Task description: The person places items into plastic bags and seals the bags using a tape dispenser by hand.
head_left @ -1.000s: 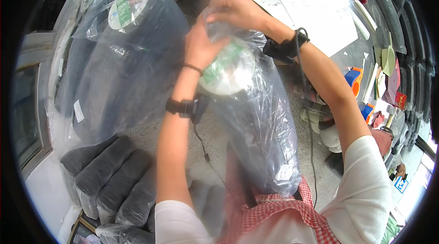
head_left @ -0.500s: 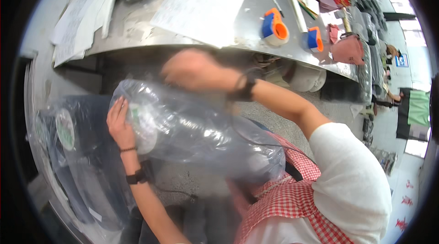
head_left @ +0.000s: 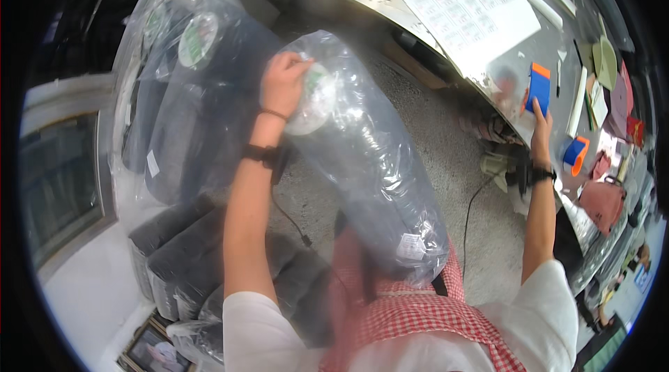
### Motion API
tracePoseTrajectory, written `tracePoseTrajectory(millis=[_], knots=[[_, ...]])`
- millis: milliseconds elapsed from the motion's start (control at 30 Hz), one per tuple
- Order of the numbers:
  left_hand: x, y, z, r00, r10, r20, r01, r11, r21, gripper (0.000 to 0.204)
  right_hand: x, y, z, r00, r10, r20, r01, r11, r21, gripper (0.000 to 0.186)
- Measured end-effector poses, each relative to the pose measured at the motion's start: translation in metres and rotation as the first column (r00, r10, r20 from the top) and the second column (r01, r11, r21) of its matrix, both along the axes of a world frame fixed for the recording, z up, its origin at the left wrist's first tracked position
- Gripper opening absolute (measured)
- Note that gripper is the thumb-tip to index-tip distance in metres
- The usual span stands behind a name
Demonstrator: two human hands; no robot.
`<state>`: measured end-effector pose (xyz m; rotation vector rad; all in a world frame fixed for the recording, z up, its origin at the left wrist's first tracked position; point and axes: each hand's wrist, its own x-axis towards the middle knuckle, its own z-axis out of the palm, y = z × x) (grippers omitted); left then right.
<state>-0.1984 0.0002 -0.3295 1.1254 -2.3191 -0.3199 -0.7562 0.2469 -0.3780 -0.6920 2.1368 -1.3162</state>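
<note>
A long dark roll in clear plastic wrap [head_left: 380, 156] leans at a slant in front of me, its lower end against my red checked apron. A round white and green label [head_left: 313, 104] sits at its upper end. There my left hand [head_left: 282, 86] is closed, fingers bent together on the plastic wrap beside the label. On the right, my right hand [head_left: 541, 132] reaches to the table's edge, its fingers on a blue and orange tape dispenser [head_left: 538, 86]. The palm side of that hand is hidden.
A metal table [head_left: 512, 69] curves along the far right, with a printed sheet [head_left: 474, 13] and a second tape dispenser [head_left: 575, 155] on it. More wrapped rolls [head_left: 195, 100] stand at the left; dark rolls [head_left: 188, 250] lie below them. A cable [head_left: 481, 191] hangs near my right arm.
My right hand has gone from above the wrapped roll to the tape dispenser on the right. My left hand stays at the roll's upper end. The view has turned.
</note>
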Motion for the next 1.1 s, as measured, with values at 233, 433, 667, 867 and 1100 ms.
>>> tracePoseTrajectory(millis=[233,433,667,867,1100], knots=[[0.002,0.011,0.001,0.980,-0.068,-0.189,0.127,0.939,0.319,0.031,0.208,-0.077,0.122,0.694,0.450,0.562,-0.338,0.893,-0.298,0.047],[0.001,0.048,0.012,0.977,-0.131,-0.171,0.143,0.988,0.055,0.029,0.394,-0.201,0.150,0.566,0.639,0.521,-0.378,0.763,-0.525,0.041],[0.068,0.055,0.027,0.867,-0.047,-0.496,0.305,0.838,0.453,0.017,0.431,-0.203,0.110,0.591,0.637,0.495,-0.519,0.770,-0.371,0.047],[0.082,-0.068,0.043,0.513,0.565,-0.646,0.062,0.726,0.684,0.038,0.446,-0.194,0.098,0.620,0.705,0.345,-0.623,0.709,-0.329,0.053],[0.061,-0.149,0.050,0.926,0.207,-0.316,0.303,0.091,0.949,0.037,0.438,-0.193,0.091,0.618,0.765,0.181,-0.716,0.642,-0.273,0.050]])
